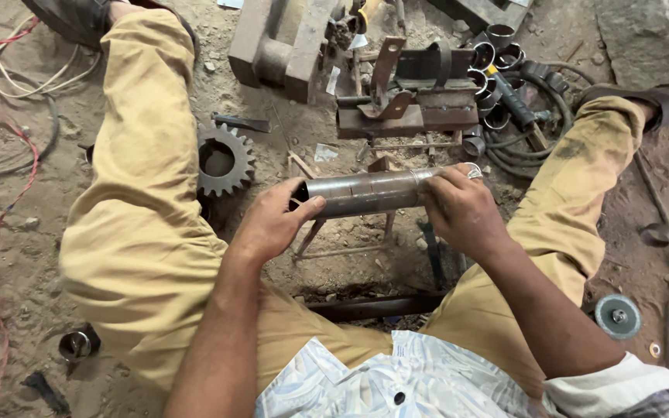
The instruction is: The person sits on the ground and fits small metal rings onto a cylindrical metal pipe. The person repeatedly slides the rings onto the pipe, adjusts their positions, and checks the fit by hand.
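Observation:
A grey steel pipe (365, 192) lies crosswise in front of me, resting over a small metal stand (344, 236) on the sandy floor. My left hand (272, 220) grips the pipe's open left end, thumb on top. My right hand (461, 207) wraps around its right end; a ring shows on one finger. Faint scribed lines ring the pipe's middle. I sit on the ground with legs in tan trousers spread to both sides.
A toothed gear (223, 161) lies left of the pipe. Beyond it stand a welded steel fixture (408, 97), several short pipe rings (489, 58) and a tool with black hose (524, 104). A grinding disc (617, 316) lies at right, red and white cables (9, 155) at left.

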